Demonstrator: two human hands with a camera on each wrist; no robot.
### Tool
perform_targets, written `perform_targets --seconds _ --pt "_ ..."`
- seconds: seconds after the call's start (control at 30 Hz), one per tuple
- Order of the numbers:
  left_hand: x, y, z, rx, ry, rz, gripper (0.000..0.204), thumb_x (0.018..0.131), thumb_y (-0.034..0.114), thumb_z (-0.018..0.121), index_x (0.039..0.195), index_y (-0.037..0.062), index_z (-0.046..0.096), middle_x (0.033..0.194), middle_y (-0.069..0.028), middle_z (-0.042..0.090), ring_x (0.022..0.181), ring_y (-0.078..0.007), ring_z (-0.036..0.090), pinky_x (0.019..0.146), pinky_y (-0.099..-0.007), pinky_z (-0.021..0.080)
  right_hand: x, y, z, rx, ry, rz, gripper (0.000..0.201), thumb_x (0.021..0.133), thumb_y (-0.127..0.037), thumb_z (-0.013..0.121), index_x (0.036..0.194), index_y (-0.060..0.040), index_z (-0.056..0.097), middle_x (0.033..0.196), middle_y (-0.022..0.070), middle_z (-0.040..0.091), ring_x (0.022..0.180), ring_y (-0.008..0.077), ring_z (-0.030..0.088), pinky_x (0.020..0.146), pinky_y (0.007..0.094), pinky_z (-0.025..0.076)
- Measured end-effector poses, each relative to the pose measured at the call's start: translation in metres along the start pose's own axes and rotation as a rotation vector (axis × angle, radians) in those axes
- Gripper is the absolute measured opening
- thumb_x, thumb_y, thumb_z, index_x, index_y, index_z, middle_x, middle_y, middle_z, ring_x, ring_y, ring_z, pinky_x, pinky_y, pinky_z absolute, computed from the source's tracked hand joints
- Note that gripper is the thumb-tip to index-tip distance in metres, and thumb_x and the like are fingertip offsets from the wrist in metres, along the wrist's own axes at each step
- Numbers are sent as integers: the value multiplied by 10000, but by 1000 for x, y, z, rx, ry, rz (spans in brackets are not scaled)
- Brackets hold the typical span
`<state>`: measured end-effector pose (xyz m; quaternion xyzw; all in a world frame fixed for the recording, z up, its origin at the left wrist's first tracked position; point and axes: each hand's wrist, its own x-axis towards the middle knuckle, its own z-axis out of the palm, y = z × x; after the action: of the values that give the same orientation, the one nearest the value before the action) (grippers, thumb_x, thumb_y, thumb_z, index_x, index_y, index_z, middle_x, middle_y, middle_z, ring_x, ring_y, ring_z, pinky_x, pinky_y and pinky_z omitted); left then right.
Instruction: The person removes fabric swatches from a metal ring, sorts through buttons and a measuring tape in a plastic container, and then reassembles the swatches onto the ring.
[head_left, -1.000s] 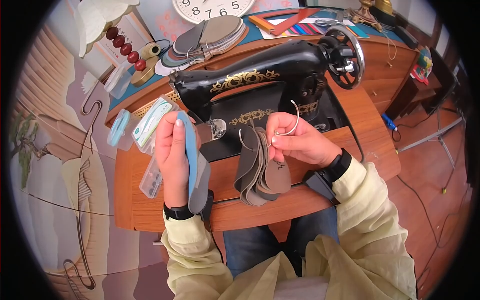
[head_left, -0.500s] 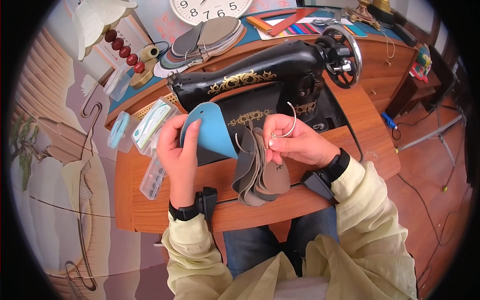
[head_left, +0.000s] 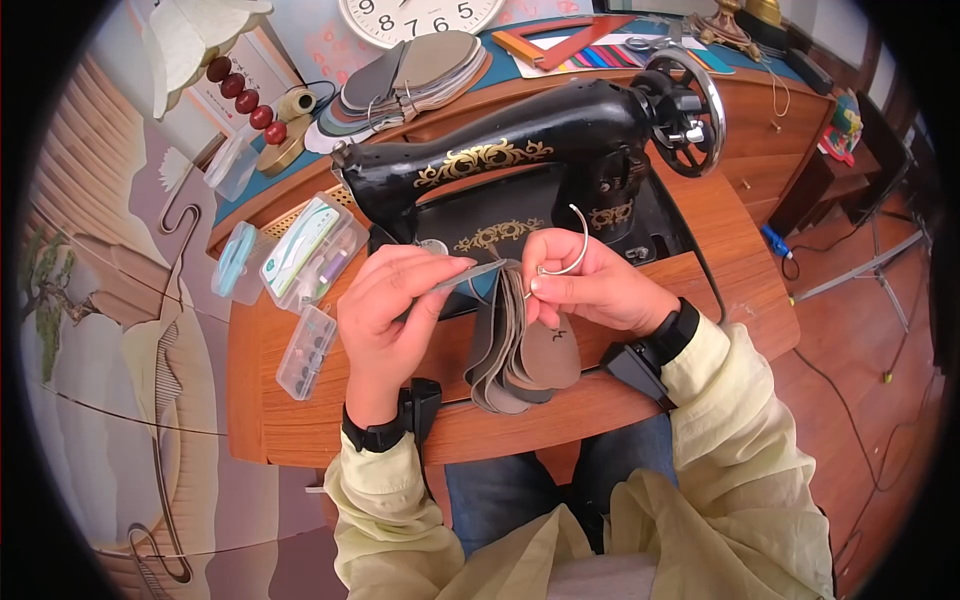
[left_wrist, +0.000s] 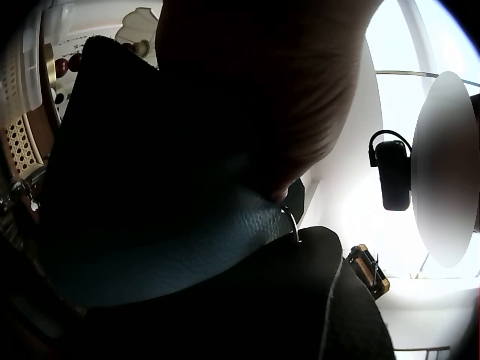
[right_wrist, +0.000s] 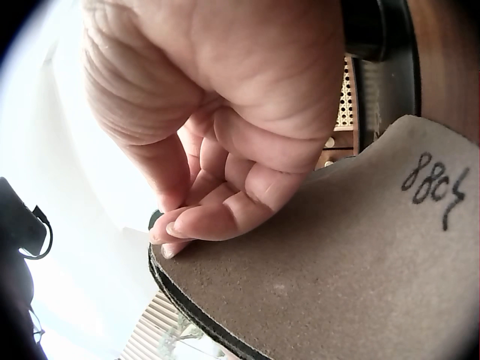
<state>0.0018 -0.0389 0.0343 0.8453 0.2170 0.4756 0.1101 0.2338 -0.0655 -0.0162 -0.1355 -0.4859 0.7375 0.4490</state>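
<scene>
My left hand (head_left: 385, 320) pinches a leather sample piece, blue on one face (left_wrist: 172, 255) and grey on the other, now nearly edge-on in the head view. Its top edge is right at the tip of an open metal binder ring (head_left: 584, 245). My right hand (head_left: 590, 280) pinches that ring and the top of a bundle of leather samples (head_left: 552, 355) hanging from it. In the left wrist view the ring passes through a dark sample (left_wrist: 319, 251) beside the blue one. Handwritten marks show on a sample's brown back (right_wrist: 300, 277) in the right wrist view.
A black sewing machine (head_left: 500, 160) stands behind my hands on the wooden table (head_left: 500, 430). Clear plastic boxes (head_left: 307, 350) lie at the left. Farther back are another stack of samples (head_left: 425, 75), a lamp (head_left: 195, 45) and a wooden set square (head_left: 570, 40).
My left hand has swung the leather piece up and to the right, from hanging beside the wrist to the ring's tip. My right hand has stayed nearly still with the bundle.
</scene>
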Motion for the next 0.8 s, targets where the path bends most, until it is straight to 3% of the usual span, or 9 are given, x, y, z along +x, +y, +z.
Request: perform_targets --seconds 0.2,0.3,0.4,0.6,0.7,0.8 --pt "-1 3 0 9 20 -27 216 719 -65 704 915 27 720 873 -68 709 816 -217 641 719 -304 506 0 -2 -3 -12 13 -19 79 962 -164 588 979 -88 574 872 40 666 729 68 591 697 207 479" --pt "-9 1 6 -207 137 -169 177 714 -65 709 870 19 701 882 -64 711 823 -213 644 727 -306 504 1 0 -4 -5 16 -28 71 963 -161 588 973 -92 571 873 35 667 727 62 591 693 202 479" --pt "-2 2 0 -50 -19 -29 175 695 -51 719 846 29 687 886 -63 711 829 -226 648 745 -324 504 1 1 -3 16 36 -38 61 965 -155 584 969 -96 566 879 34 669 730 56 592 696 198 481" --pt "0 0 7 -18 -151 88 210 666 -28 712 855 56 677 928 -73 685 854 -268 642 767 -359 506 2 2 -5 20 37 -73 40 971 -135 568 971 -96 558 890 41 673 735 50 594 696 193 485" --pt "-2 3 7 -31 -213 -25 263 658 -49 688 897 46 629 1004 -89 639 887 -292 625 752 -363 502 2 2 -6 19 42 -80 37 973 -131 565 972 -95 556 888 43 673 734 51 593 697 193 484" --pt "-6 6 6 -15 -387 -234 323 647 -62 666 939 38 574 1060 -103 587 906 -317 595 766 -367 491 2 3 -6 12 48 -78 37 974 -130 562 976 -94 555 887 44 673 735 51 593 693 191 484"
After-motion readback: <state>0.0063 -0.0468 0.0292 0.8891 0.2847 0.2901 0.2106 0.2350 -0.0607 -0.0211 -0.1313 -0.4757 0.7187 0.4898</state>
